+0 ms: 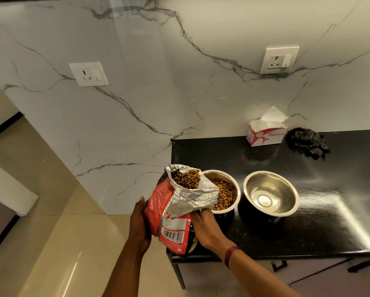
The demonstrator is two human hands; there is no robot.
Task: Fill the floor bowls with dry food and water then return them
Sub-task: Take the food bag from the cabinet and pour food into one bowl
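Two steel bowls stand on the black counter (pixel 321 221). The left bowl (pixel 230 189) holds brown kibble; the right bowl (pixel 271 192) holds no food. A red food bag (pixel 171 211) with a foil lining is held open just left of the filled bowl, its mouth showing kibble and overlapping that bowl's left rim. My left hand (pixel 140 221) grips the bag's left side. My right hand (pixel 204 227) holds the bag's right side and lower part, with a red band on the wrist.
A tissue box (pixel 265 133) and a dark crumpled cloth (pixel 307 143) sit at the counter's back. Two wall sockets are on the marble wall (pixel 137 103). Beige floor tiles lie to the left, drawers with dark handles below the counter.
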